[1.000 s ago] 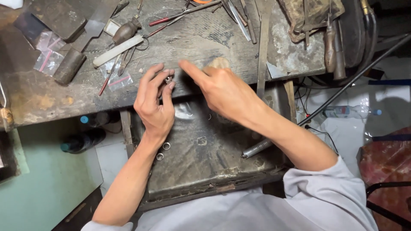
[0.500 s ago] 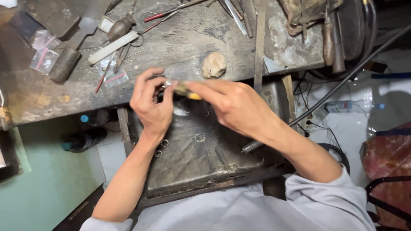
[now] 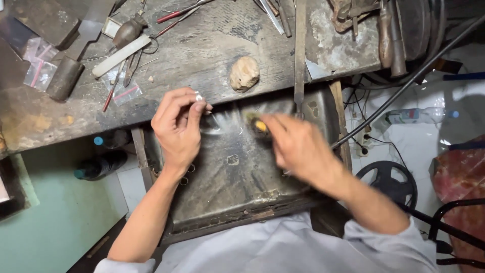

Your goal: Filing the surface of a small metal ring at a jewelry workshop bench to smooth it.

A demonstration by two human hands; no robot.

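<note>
My left hand [image 3: 177,126] pinches a small silver ring [image 3: 198,96] between thumb and fingertips, over the front edge of the worn workbench [image 3: 202,60]. My right hand [image 3: 298,146], blurred by motion, grips a small tool with a yellow and dark tip [image 3: 259,125], which points toward the left hand. A gap separates the tool's tip from the ring. Both hands hover above a dark metal tray drawer [image 3: 237,187] pulled out under the bench.
A tan lump [image 3: 244,73] lies on the bench near the hands. Farther back lie pliers, files, red-handled tools [image 3: 174,12], a white flat stick [image 3: 120,55] and small plastic bags [image 3: 40,71]. A black cable [image 3: 404,86] runs at right; bottles [image 3: 101,167] stand below left.
My right hand has drawn back to the right and down, away from the left hand, taking the tool off the ring. The left hand keeps holding the ring in place.
</note>
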